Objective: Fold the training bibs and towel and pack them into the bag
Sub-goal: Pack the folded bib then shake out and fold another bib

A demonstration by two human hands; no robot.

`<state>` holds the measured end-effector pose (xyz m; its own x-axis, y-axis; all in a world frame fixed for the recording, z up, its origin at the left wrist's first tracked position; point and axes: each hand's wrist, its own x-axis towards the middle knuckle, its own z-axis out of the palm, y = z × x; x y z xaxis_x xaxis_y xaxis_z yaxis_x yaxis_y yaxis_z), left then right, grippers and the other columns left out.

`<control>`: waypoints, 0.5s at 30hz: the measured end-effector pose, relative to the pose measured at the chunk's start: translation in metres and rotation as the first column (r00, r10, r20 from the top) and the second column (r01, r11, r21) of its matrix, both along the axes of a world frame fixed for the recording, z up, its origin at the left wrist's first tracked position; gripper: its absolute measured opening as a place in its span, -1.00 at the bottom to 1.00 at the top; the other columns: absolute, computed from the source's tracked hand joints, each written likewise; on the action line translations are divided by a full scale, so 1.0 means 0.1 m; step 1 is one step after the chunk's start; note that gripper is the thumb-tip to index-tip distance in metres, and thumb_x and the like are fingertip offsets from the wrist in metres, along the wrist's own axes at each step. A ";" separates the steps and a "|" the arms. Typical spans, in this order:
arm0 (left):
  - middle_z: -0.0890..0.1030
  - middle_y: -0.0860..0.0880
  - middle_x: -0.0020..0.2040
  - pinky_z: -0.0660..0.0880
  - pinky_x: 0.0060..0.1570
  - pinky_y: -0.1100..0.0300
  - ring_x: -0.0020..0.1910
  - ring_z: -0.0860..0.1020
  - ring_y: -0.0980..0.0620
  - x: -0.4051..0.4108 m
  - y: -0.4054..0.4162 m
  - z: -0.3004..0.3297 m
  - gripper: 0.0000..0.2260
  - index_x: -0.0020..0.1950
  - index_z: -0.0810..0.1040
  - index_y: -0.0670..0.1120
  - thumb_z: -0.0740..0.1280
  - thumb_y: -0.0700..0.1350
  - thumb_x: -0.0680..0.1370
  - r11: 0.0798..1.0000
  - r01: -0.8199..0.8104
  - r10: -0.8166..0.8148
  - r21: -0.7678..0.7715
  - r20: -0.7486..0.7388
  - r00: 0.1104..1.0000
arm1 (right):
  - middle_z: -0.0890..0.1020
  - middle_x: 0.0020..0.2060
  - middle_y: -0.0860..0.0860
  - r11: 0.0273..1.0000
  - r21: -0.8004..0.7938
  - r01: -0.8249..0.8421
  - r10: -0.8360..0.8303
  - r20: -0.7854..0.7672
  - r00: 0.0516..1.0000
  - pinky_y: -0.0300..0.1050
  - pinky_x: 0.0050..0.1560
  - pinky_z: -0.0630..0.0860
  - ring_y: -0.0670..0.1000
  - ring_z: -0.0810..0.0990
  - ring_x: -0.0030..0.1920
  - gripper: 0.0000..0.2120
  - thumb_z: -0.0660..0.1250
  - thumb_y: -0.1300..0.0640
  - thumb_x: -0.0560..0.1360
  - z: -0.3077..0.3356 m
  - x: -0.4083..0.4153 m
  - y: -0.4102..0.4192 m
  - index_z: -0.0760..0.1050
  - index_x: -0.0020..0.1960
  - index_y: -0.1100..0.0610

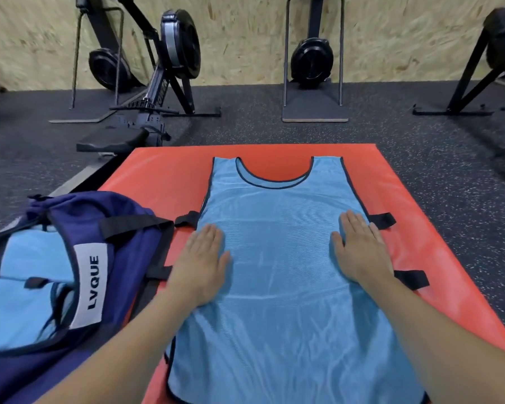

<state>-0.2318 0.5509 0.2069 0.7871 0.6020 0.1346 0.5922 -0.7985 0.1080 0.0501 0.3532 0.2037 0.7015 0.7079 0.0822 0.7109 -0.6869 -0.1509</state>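
Note:
A light blue mesh training bib (280, 258) with dark trim lies spread flat on the red mat (172, 176), its neck hole pointing away from me. My left hand (201, 263) presses flat on the bib's left side, fingers straight. My right hand (362, 252) lies flat on its right side in the same way. Black side straps (411, 279) stick out from the bib's edges. To the left sits a navy mesh bag (123, 228) with a white "LVQUE" label, and light blue fabric (21, 298) shows inside its opening.
Dark speckled rubber floor (420, 141) surrounds the mat. Rowing machines (169, 62) and a black flywheel stand (312, 62) line the chipboard wall behind. A rower's rail and seat reach close to the mat's far left corner.

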 end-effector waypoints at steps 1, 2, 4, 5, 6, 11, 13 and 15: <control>0.23 -0.18 0.58 -0.18 0.54 0.12 0.58 0.17 -0.11 0.03 -0.18 0.02 -0.25 0.56 0.23 -0.27 -0.30 0.23 0.64 0.998 0.055 -0.055 -0.001 0.019 0.998 | 0.04 0.62 -0.02 1.000 -0.005 0.011 -0.011 -0.010 1.000 0.00 0.60 -0.14 -0.05 -0.05 0.61 -0.42 -0.11 -0.10 0.67 0.03 -0.01 -0.01 0.02 0.63 0.09; 0.31 -0.20 0.54 -0.08 0.51 0.08 0.54 0.26 -0.14 0.06 -0.39 0.02 -0.30 0.52 0.31 -0.28 -0.25 0.17 0.68 0.994 0.111 -0.110 0.000 0.051 0.993 | 0.09 0.62 0.00 1.000 0.011 0.019 -0.019 0.026 0.999 0.03 0.59 -0.13 -0.02 0.00 0.61 -0.43 -0.12 -0.08 0.67 0.07 -0.02 0.00 0.06 0.62 0.11; 0.34 -0.17 0.53 0.05 0.46 0.05 0.52 0.30 -0.12 0.08 -0.74 -0.06 -0.39 0.51 0.35 -0.25 -0.18 0.11 0.70 0.980 0.199 -0.200 0.026 0.094 0.975 | 0.24 0.57 0.08 0.997 0.063 -0.038 0.027 0.159 0.987 0.10 0.57 -0.05 0.08 0.17 0.58 -0.41 -0.15 -0.05 0.65 0.18 -0.20 0.01 0.20 0.58 0.18; 0.32 -0.15 0.54 0.07 0.45 0.05 0.53 0.29 -0.10 0.05 -0.86 -0.10 -0.40 0.52 0.35 -0.24 -0.17 0.10 0.70 0.974 0.224 -0.225 0.015 0.088 0.970 | 0.31 0.54 0.13 0.989 0.110 -0.099 0.079 0.170 0.982 0.12 0.54 -0.03 0.13 0.25 0.55 -0.40 -0.14 -0.05 0.64 0.22 -0.38 0.03 0.26 0.55 0.22; 0.29 -0.13 0.55 0.06 0.46 0.05 0.54 0.27 -0.09 0.00 -0.93 -0.12 -0.40 0.53 0.33 -0.22 -0.17 0.11 0.70 0.973 0.230 -0.230 0.011 0.091 0.969 | 0.32 0.52 0.14 0.971 0.153 -0.184 0.160 0.157 0.975 0.10 0.52 -0.05 0.14 0.28 0.53 -0.39 -0.14 -0.06 0.64 0.21 -0.62 0.05 0.28 0.54 0.24; 0.20 -0.07 0.57 -0.04 0.49 0.11 0.56 0.20 -0.05 -0.39 -0.82 -0.25 -0.38 0.57 0.26 -0.17 -0.17 0.20 0.69 0.990 0.144 -0.143 -0.002 0.098 0.985 | 0.14 0.57 -0.03 0.904 0.070 -0.422 0.424 -0.016 0.905 -0.03 0.51 -0.12 0.00 0.13 0.59 -0.35 -0.15 -0.22 0.66 -0.08 -1.58 -0.27 0.18 0.60 0.13; 0.24 -0.07 0.56 -0.05 0.50 0.15 0.56 0.19 0.01 -0.63 -0.71 -0.26 -0.37 0.55 0.29 -0.19 -0.14 0.21 0.69 0.994 0.111 -0.112 0.007 0.068 0.991 | 0.25 0.56 -0.01 0.936 0.079 -0.344 0.343 0.020 0.939 -0.02 0.50 -0.07 0.01 0.18 0.57 -0.36 -0.06 -0.20 0.63 -0.13 -1.46 -0.50 0.24 0.58 0.12; 0.26 -0.08 0.56 -0.08 0.52 0.19 0.55 0.16 0.06 -0.90 -0.62 -0.24 -0.35 0.55 0.31 -0.19 -0.14 0.22 0.68 0.995 0.104 -0.105 0.008 0.054 0.993 | 0.16 0.59 -0.03 0.967 0.072 -0.246 0.246 0.007 0.969 -0.06 0.53 -0.17 0.00 0.08 0.60 -0.30 -0.16 -0.24 0.59 -0.08 -1.26 -0.76 0.15 0.60 0.10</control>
<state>-0.3216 0.4891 0.1826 0.8371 0.5160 0.1817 0.4989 -0.8564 0.1331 -0.0761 0.2773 0.1954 0.5069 0.8510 0.1375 0.8562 -0.4786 -0.1946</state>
